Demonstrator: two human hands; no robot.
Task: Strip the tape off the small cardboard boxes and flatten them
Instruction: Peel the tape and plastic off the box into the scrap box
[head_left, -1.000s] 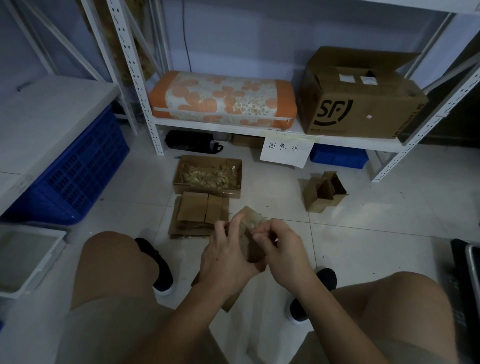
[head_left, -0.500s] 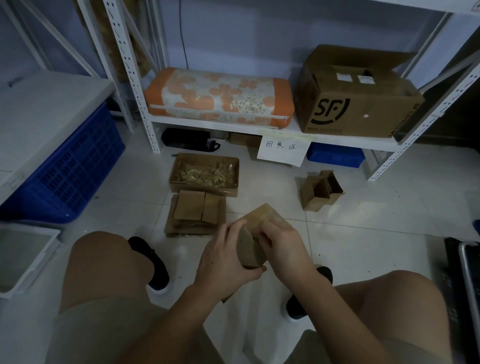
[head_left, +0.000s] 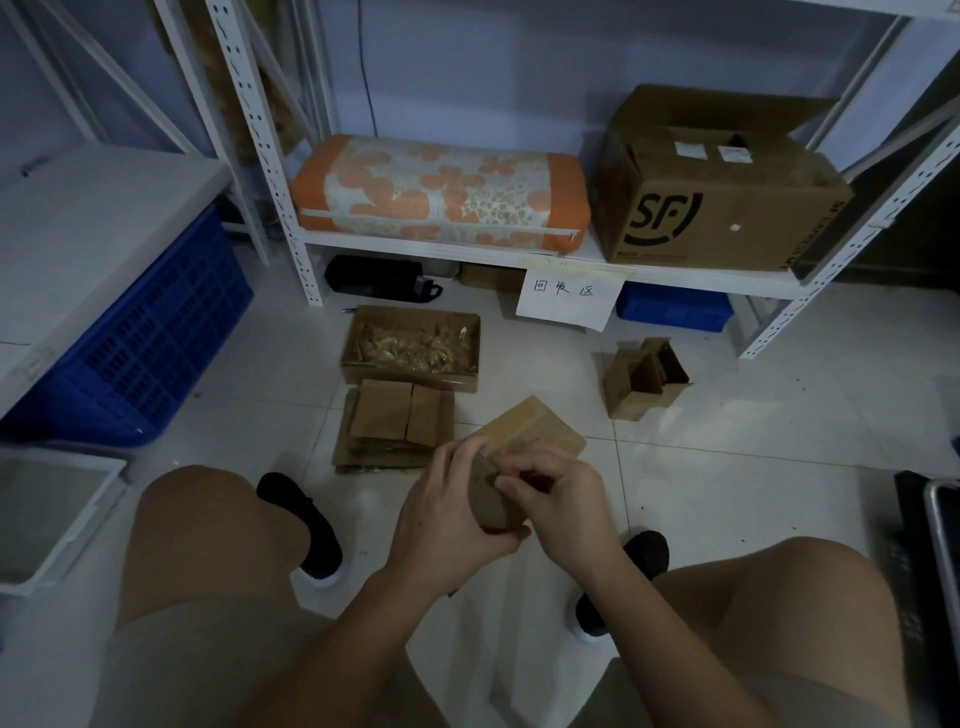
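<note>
Two hands meet on one small cardboard box (head_left: 524, 441), held in the air between the knees, above the tiled floor (head_left: 753, 467). The left hand (head_left: 447, 512) curls round the near end of the box from the left and from below, thumb under the bottom edge, and carries it. The right hand (head_left: 558, 506) closes on the same near end from the right, its fingertips pinched at the near face; whether a strip of tape sits between them cannot be told, as the light is dim and the fingers cover the spot.

The long axis of the box runs away from the body, tilted up and to the right, so the far end stands clear of both hands and the near end lies inside both grips. Both hands are equally close to the working point; the right is the one placed to pull.

Judgement: tape is being picked at on the near face, and flattening is not yet begun, since the box keeps its full shape. A pull would best run along the long axis, away from the body, with the left hand bracing.

On the floor ahead lie a stack of flattened cardboard (head_left: 395, 431), a tray box of peeled tape scraps (head_left: 413, 348) just behind it, and opened small boxes (head_left: 644, 376) well to the right.
</note>
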